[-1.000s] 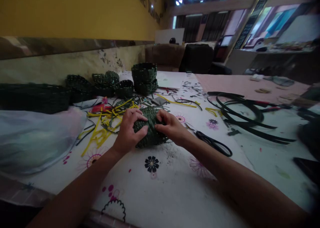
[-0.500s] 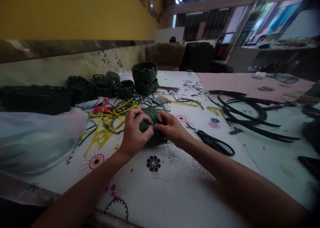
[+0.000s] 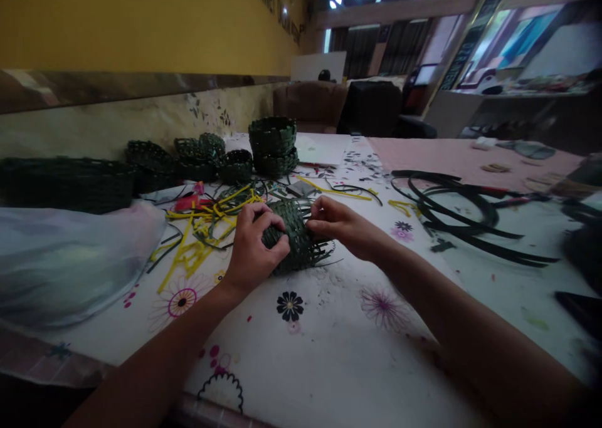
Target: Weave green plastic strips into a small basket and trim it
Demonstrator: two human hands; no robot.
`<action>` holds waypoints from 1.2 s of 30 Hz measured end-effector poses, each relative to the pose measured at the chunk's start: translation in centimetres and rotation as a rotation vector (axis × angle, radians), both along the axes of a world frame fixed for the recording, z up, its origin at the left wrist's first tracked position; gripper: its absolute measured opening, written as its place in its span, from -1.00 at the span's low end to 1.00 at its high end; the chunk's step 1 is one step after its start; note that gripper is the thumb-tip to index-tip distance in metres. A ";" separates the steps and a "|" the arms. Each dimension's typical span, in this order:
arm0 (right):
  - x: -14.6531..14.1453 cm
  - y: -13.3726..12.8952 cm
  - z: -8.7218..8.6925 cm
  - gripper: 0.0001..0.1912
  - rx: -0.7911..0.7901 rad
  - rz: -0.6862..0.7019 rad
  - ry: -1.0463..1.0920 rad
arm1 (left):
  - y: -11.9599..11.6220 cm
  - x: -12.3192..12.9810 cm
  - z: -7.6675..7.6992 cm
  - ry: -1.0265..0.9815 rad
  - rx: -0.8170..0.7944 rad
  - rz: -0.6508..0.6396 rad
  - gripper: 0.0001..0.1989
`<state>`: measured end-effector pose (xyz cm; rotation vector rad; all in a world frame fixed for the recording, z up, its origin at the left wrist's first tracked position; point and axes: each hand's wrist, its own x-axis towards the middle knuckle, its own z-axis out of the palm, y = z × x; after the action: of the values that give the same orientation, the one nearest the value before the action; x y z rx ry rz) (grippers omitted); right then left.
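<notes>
Your left hand (image 3: 256, 249) is closed around the near side of a half-woven dark green basket (image 3: 294, 243), with the fingers curled over the weave. Your right hand (image 3: 341, 224) comes in from the other side, its fingertips (image 3: 311, 223) against the basket's upper edge; you can't tell whether they are pinching a strip or only touching it.

The basket sits between your hands, low over the flower-printed worktop (image 3: 329, 346), though you can't tell if it touches the surface. Loose strip ends (image 3: 324, 259) fan out from its right side.

Just left of your left hand lies a tangle of yellow strips (image 3: 185, 260). Beyond them stands a stack of two woven baskets (image 3: 273, 146), with a small woven basket (image 3: 236, 167) beside it and a long woven basket (image 3: 66, 183) farther left. A plastic bag (image 3: 61, 265) lies at the left, and black strips (image 3: 489, 215) are looped on your right.
</notes>
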<state>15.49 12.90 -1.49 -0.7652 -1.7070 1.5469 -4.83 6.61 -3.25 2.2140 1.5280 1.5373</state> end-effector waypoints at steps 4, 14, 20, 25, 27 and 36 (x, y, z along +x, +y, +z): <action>1.1 0.9 0.2 -0.69 -0.056 0.127 -0.107 | -0.1 -0.1 -0.1 -0.007 0.011 -0.011 -0.92; -1.6 -0.7 -1.5 -0.56 -0.073 0.057 -0.063 | -0.2 -0.7 -0.3 0.002 0.014 -0.029 -0.95; -2.5 -1.6 -2.5 -0.76 -0.027 -0.113 -0.138 | 0.6 -1.4 1.0 0.039 -0.126 -0.054 -0.90; -2.9 -1.9 -2.6 -0.72 0.079 -0.223 -0.197 | 1.3 -1.9 1.7 0.064 -0.232 -0.074 -0.80; -2.9 -1.9 -2.5 -0.68 0.117 -0.255 -0.205 | 1.5 -2.1 1.8 0.063 -0.262 -0.099 -0.80; -3.0 -2.2 -2.8 -0.69 0.051 -0.258 -0.142 | 1.9 -1.7 1.9 0.031 -0.313 -0.097 -0.78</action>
<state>12.46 10.74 -4.32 -1.0455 -1.6658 1.2955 -6.54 8.54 -1.39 2.1073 1.5217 1.1509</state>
